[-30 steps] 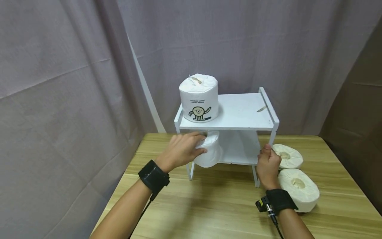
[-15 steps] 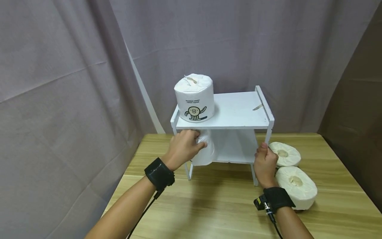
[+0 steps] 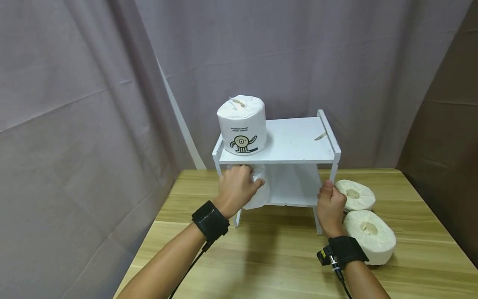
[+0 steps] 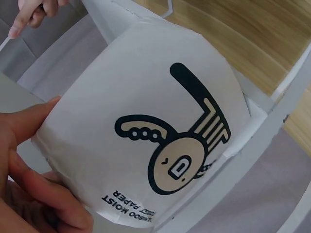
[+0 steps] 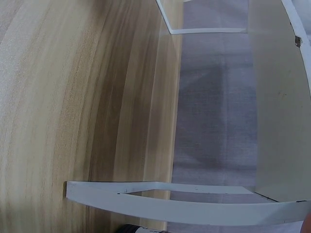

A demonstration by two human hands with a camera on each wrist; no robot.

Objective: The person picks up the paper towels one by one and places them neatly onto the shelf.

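Observation:
My left hand (image 3: pixel 237 187) grips the top end of a wrapped toilet paper roll (image 3: pixel 260 197) at the left of the lower shelf. In the left wrist view, thumb and fingers hold the end of that roll (image 4: pixel 92 102), whose printed cartoon faces the camera. The far end of the roll is hidden in the head view. My right hand (image 3: pixel 331 207) holds the right front post of the white two-tier rack (image 3: pixel 295 143), thumb pointing up along it. Another printed toilet paper roll (image 3: pixel 242 124) stands upright on the rack's top left.
Two more wrapped rolls, a rear one (image 3: pixel 355 195) and a nearer one (image 3: pixel 369 234), stand on the wooden table (image 3: pixel 291 265) just right of my right hand. A grey curtain (image 3: pixel 298 58) hangs behind the rack. The right wrist view shows a rack leg (image 5: pixel 170 204).
My left hand has pushed the roll left and deeper onto the lower shelf, under the top board. My right hand keeps its grip on the post. The head view has shifted slightly.

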